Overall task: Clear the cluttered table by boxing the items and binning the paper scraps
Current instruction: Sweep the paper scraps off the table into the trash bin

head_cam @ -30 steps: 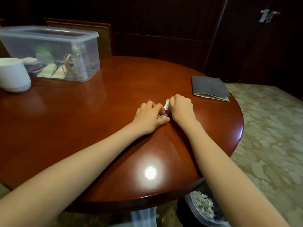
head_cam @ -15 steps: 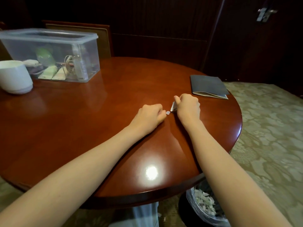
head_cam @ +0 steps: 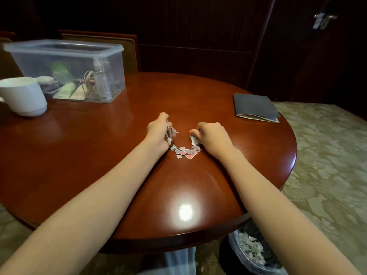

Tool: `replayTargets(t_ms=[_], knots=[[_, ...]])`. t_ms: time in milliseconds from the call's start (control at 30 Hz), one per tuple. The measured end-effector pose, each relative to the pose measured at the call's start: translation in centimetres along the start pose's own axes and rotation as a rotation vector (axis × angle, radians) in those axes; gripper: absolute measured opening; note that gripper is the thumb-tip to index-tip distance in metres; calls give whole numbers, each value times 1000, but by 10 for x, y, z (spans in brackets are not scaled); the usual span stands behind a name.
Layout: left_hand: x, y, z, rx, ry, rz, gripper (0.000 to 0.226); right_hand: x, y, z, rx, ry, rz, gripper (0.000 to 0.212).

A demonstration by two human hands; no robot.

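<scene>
left hand (head_cam: 158, 132) curled, gripping paper scraps (head_cam: 185, 151) | right hand (head_cam: 213, 135) curled on a few scraps | loose pile on table (head_cam: 99, 155) between and just nearside of both hands

Both hands are curled, so the fingertips and whatever paper scraps (head_cam: 185, 151) sit inside each fist are hidden. The left hand (head_cam: 158, 132) covers part of the scraps; the right hand (head_cam: 212, 135) does the same. Near the right elbow, the table edge hides part of the bin (head_cam: 252, 253). Items in the far clear box (head_cam: 67, 70) are blurred.
</scene>
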State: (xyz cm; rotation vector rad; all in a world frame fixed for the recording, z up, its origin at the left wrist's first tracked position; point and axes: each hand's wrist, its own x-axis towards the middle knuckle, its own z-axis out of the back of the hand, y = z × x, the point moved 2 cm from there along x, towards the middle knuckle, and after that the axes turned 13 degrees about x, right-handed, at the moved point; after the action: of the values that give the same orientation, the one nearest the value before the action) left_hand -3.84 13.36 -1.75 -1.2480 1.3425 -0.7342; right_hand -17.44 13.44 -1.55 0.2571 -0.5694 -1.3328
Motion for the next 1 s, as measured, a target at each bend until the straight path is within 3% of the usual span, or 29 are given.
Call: replayTargets(t_ms=[200,467,600,733,867,1000], knots=[[-5,-3,6,-362,93,175,26,3,12,-5,292,-102,-47,33],[-1,-5,-5,-242,53,93,35,-13,35,-2,636,-263,-85,49],[2,0,-6,-273,119,190,38,-20,52,-4,833,-323,-87,51],[-11,-5,-10,-299,247,178,42,-13,60,-11,1065,-389,-220,47],[-14,-2,-11,-333,264,180,26,-9,64,-9,1052,-394,-191,54],[-22,1,-19,-383,201,191,39,-3,76,-11,1058,-321,-156,50]])
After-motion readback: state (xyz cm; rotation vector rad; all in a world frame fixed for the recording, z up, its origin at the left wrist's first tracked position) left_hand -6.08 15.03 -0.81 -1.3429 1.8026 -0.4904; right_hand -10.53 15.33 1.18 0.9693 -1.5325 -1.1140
